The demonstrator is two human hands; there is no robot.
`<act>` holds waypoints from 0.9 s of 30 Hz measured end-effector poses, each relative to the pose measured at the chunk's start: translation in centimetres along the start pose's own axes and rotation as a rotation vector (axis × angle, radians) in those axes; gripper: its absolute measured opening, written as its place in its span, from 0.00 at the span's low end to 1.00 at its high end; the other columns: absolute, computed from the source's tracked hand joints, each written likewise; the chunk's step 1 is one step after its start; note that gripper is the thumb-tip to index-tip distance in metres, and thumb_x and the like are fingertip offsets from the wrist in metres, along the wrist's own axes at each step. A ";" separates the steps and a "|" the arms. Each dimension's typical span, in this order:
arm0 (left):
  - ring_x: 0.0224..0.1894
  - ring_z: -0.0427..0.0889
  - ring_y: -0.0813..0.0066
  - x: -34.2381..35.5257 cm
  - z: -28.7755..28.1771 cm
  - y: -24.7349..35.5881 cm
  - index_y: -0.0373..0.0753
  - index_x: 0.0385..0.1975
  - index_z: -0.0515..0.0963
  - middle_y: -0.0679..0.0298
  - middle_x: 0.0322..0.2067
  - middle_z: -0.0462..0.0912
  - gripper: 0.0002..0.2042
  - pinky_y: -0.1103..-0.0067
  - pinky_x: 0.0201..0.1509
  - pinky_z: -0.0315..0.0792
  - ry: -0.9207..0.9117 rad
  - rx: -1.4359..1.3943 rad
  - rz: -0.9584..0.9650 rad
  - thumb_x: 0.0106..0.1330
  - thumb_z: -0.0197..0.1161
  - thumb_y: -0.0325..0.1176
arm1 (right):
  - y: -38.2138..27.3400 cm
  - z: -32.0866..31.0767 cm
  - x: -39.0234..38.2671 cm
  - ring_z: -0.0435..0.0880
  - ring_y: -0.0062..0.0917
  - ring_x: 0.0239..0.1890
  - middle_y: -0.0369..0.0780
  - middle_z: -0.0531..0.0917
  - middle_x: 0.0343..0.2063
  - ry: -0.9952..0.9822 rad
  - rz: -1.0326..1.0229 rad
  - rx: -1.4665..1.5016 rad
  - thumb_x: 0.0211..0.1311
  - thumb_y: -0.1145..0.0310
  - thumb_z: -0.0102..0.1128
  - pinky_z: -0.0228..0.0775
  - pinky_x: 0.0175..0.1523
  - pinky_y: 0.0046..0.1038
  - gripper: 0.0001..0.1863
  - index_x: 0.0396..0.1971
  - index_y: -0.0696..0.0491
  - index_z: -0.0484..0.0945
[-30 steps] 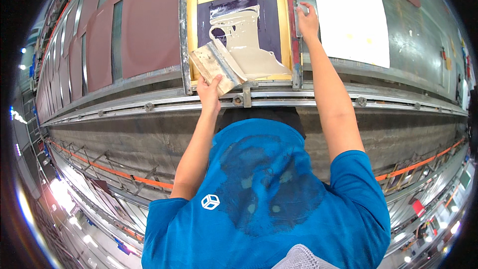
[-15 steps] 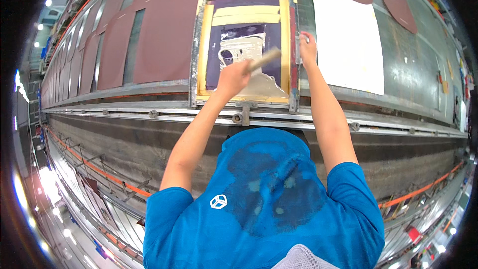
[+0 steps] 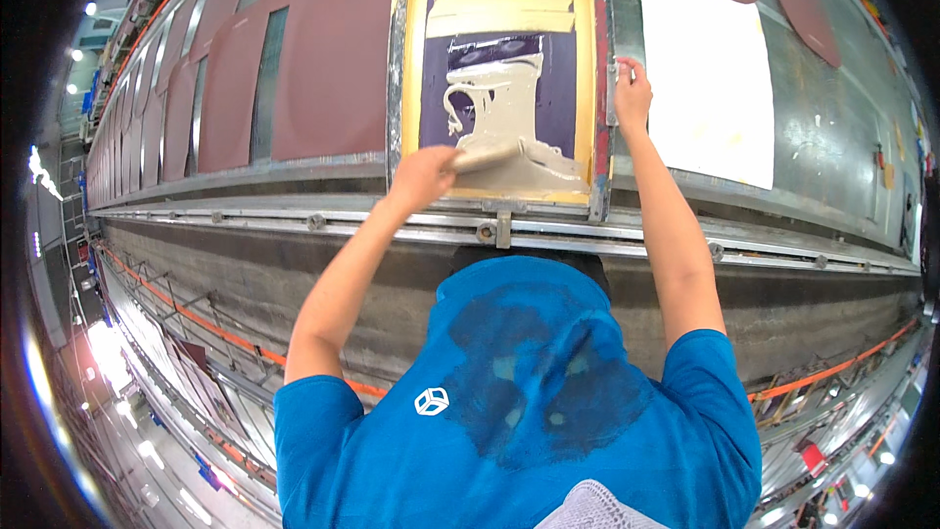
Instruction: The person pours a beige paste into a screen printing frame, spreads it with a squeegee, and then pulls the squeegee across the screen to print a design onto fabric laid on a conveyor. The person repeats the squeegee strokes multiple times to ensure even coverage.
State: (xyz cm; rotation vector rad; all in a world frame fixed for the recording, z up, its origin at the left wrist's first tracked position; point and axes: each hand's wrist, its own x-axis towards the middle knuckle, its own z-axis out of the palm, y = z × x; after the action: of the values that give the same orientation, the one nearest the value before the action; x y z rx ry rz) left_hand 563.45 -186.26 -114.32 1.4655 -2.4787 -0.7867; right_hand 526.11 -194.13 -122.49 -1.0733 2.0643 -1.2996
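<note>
A screen-printing frame (image 3: 400, 88) with yellow-taped inner edges and a dark purple mesh lies in front of me. Thick beige ink (image 3: 511, 103) covers the mesh's middle and pools along its near end. My left hand (image 3: 423, 178) is closed round one end of a squeegee (image 3: 487, 156), which lies slantwise low over the pooled ink. The squeegee's lower edge is hidden, so I cannot tell how far it sinks in. At the frame's right side, my right hand (image 3: 634, 96) has its fingers curled on a narrow metal side handle (image 3: 613, 93).
Maroon sheets (image 3: 333, 69) cover the long table to the left. On the right lies a white sheet (image 3: 705, 78), with another maroon piece (image 3: 798, 10) beyond. A metal rail (image 3: 392, 225) runs along the near edge, with a bracket (image 3: 503, 225) at the frame.
My left hand has brought the squeegee nearer and lower, down to the pooled ink. My right hand stays at the frame's side. The whole view has shifted slightly.
</note>
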 end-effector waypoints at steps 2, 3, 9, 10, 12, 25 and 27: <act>0.42 0.83 0.56 1.2 -1.2 0.3 0.39 0.49 0.79 0.52 0.38 0.84 0.20 0.68 0.47 0.75 -0.106 -0.104 -0.176 0.54 0.67 0.30 | -0.1 -0.8 -0.4 0.76 0.30 0.25 0.42 0.79 0.21 0.003 -0.003 0.011 0.69 0.62 0.51 0.67 0.35 0.34 0.11 0.43 0.47 0.81; 0.41 0.83 0.58 2.7 -1.8 0.1 0.38 0.50 0.78 0.50 0.37 0.83 0.20 0.69 0.47 0.74 -0.183 -0.140 -0.216 0.55 0.68 0.32 | -0.3 -1.0 -0.3 0.77 0.30 0.25 0.42 0.79 0.21 -0.004 -0.003 -0.016 0.69 0.62 0.51 0.67 0.36 0.34 0.11 0.43 0.46 0.81; 0.45 0.83 0.62 9.6 0.2 0.5 0.37 0.50 0.79 0.55 0.41 0.85 0.25 0.71 0.50 0.74 -0.790 -0.129 -0.077 0.48 0.73 0.32 | -0.5 -3.3 -1.1 0.79 0.35 0.28 0.42 0.80 0.23 -0.059 0.038 -0.106 0.69 0.60 0.50 0.69 0.41 0.34 0.12 0.45 0.45 0.80; 0.46 0.82 0.66 10.2 1.8 -0.4 0.38 0.52 0.78 0.59 0.44 0.85 0.29 0.72 0.51 0.74 -0.884 -0.132 -0.088 0.45 0.75 0.30 | -0.3 -3.7 -1.1 0.79 0.35 0.32 0.43 0.81 0.27 -0.109 0.075 -0.113 0.68 0.58 0.51 0.69 0.44 0.35 0.13 0.46 0.45 0.80; 0.43 0.81 0.67 11.6 1.0 0.3 0.37 0.49 0.79 0.58 0.40 0.85 0.27 0.72 0.49 0.74 -1.023 -0.271 -0.159 0.44 0.76 0.31 | 0.3 -5.3 -1.0 0.80 0.37 0.39 0.45 0.83 0.35 -0.186 0.161 -0.131 0.67 0.56 0.54 0.70 0.49 0.35 0.15 0.49 0.43 0.80; 0.37 0.83 0.52 18.3 -7.9 4.8 0.44 0.35 0.85 0.52 0.32 0.84 0.13 0.64 0.42 0.75 0.012 0.144 -0.007 0.48 0.60 0.32 | -15.0 0.7 1.7 0.82 0.42 0.47 0.49 0.83 0.41 -0.731 -0.587 -0.658 0.48 0.61 0.69 0.73 0.53 0.39 0.23 0.45 0.55 0.81; 0.40 0.83 0.57 15.8 -6.3 5.7 0.47 0.41 0.84 0.57 0.37 0.85 0.16 0.66 0.44 0.75 0.091 0.165 0.009 0.50 0.62 0.29 | -11.5 0.6 -0.1 0.79 0.40 0.51 0.46 0.81 0.45 -0.711 -0.562 -0.591 0.52 0.63 0.69 0.70 0.56 0.39 0.26 0.53 0.52 0.78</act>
State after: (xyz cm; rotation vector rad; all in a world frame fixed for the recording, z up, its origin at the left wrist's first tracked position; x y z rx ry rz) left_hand 553.53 -199.77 -108.07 1.5048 -2.5314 -0.5113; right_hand 530.86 -197.15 -112.39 -2.1110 1.6429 -0.3466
